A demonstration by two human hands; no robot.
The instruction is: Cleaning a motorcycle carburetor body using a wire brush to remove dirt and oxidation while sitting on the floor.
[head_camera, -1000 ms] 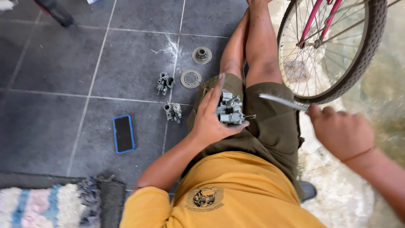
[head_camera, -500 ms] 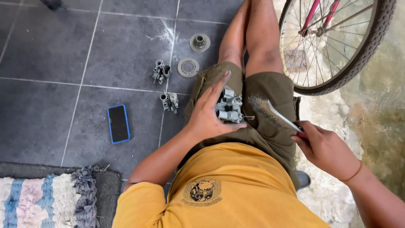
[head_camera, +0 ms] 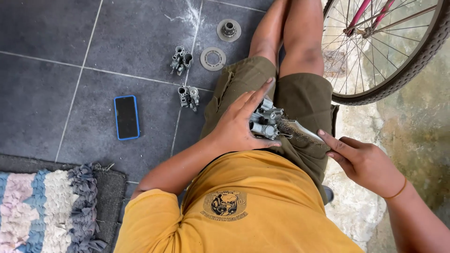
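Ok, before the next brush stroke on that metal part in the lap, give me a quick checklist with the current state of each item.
1. Left hand grips the metal part against the lap: ok.
2. Right hand holds the wire brush by its handle: ok.
3. Bristles touch the part: ok, they meet its right side.
4. Left fingers clear of the bristles: ok, they lie on top and to the left.
5. Spare metal pieces on the tiles out of the way: ok.
6. Dirt left on the part: cannot tell.
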